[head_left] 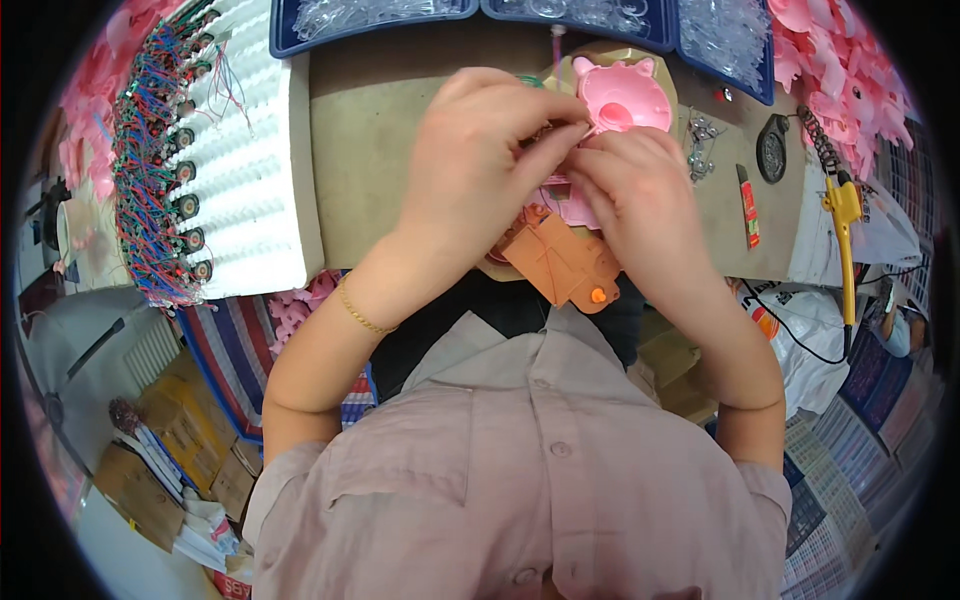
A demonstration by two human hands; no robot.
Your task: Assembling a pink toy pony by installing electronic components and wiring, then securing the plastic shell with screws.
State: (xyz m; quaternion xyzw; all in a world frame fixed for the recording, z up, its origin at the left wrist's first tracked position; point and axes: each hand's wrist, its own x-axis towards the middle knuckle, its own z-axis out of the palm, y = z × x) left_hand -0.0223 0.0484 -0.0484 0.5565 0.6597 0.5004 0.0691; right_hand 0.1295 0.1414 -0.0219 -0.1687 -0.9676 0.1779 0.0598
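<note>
My left hand point(490, 140) and my right hand point(640, 185) meet over the near part of the table, fingertips pinched close together. What they hold between them is too small and covered by the fingers to name. Just beyond the fingertips lies a pink animal-shaped plastic shell point(645, 98) with small ears, its hollow side up. Below the hands, an orange plastic housing point(560, 255) with a thin wire across it and an orange knob sits tilted at the table's front edge. Pink plastic point(572, 208) shows partly between it and my hands.
Blue trays point(372, 18) of clear plastic parts line the back. At left, a white foam block point(255, 180) carries bundled coloured wires point(150, 170) with small round parts. To the right lie loose screws point(703, 135), a red-and-black cutter point(748, 205), a black oval object point(772, 148) and a yellow tool point(845, 205) with coiled cord.
</note>
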